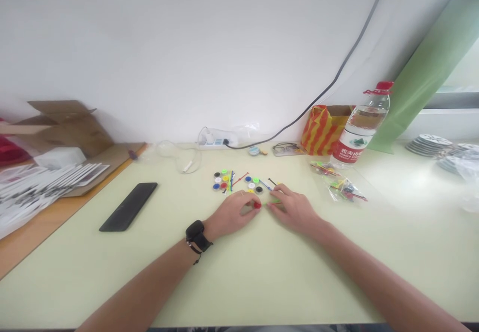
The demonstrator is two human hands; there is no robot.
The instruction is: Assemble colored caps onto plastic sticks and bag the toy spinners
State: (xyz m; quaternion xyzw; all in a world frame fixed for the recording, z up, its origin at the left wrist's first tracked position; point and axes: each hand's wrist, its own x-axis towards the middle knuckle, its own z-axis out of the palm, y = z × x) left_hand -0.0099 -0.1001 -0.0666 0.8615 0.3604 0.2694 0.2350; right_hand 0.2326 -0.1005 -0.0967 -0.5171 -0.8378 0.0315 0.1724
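Observation:
My left hand, with a black watch on the wrist, pinches a small red round piece at its fingertips on the pale green table. My right hand lies just to the right of it, its fingers holding a thin green stick whose tip points at the red piece. Just beyond the hands lie several small coloured round pieces and thin coloured sticks.
A black phone lies at the left. Papers and cardboard are stacked far left. A water bottle, a striped bag and a clear bag of parts stand right. A power strip and glasses sit by the wall.

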